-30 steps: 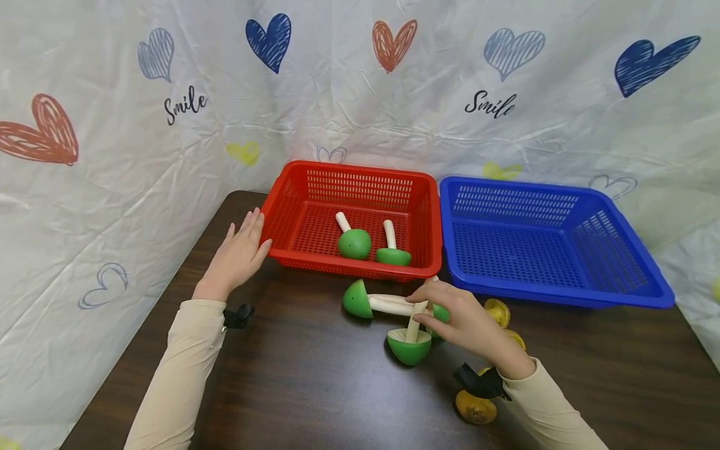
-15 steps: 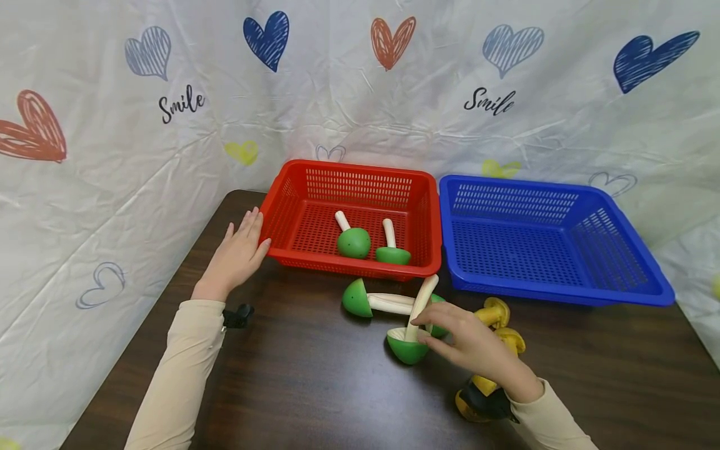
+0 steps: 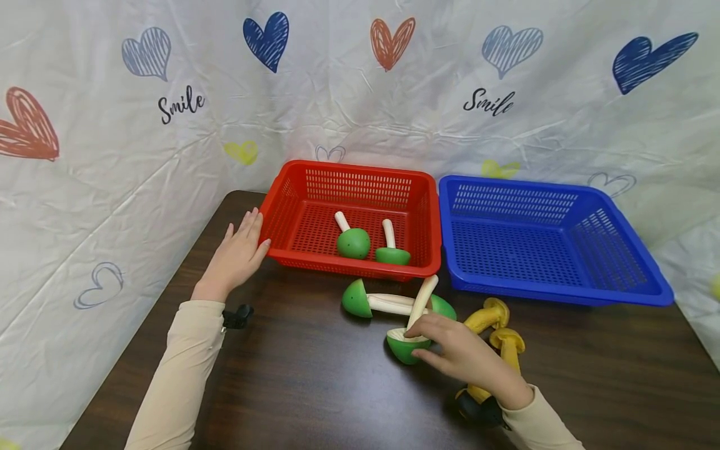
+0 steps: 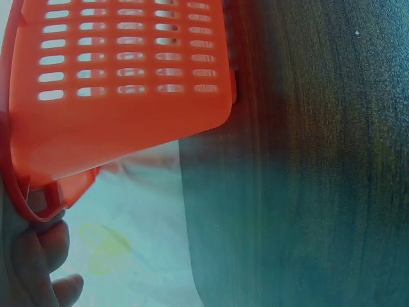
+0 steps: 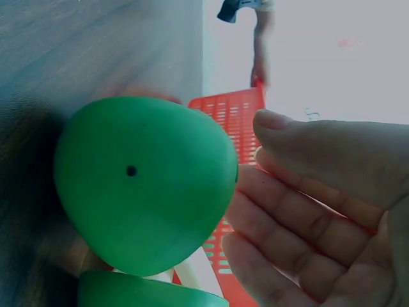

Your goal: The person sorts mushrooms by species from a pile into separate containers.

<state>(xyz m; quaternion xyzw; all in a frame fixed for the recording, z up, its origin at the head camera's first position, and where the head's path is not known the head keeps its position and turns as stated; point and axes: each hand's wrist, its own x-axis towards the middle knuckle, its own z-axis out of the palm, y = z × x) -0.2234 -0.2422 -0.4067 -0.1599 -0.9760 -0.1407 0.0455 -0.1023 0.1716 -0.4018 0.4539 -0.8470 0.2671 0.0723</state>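
In the head view, my left hand (image 3: pixel 235 255) rests with straight fingers against the left rim of the red basket (image 3: pixel 349 269). My right hand (image 3: pixel 464 350) is beside a toy mushroom with a green cap (image 3: pixel 406 350) and a pale stem leaning up toward the basket. The right wrist view shows thumb and fingers spread apart at the side of that green cap (image 5: pixel 147 185), not closed round it. Whether a fingertip touches it I cannot tell. Behind it lie two more green mushrooms, the left one's cap (image 3: pixel 357 299) and the right one's cap (image 3: pixel 443 307) facing outward.
Two green mushrooms, one with a round cap (image 3: pixel 354 243), lie inside the red basket. A blue basket (image 3: pixel 562 294) stands to its right. Several yellow mushrooms (image 3: pixel 509 340) lie on the dark table (image 3: pixel 315 387), partly behind my right wrist. A white printed cloth (image 3: pixel 360 112) hangs behind.
My right hand has come off the near mushroom's stem and dropped lower, toward its cap. That stem now leans to the right. My left hand has stayed at the red basket.
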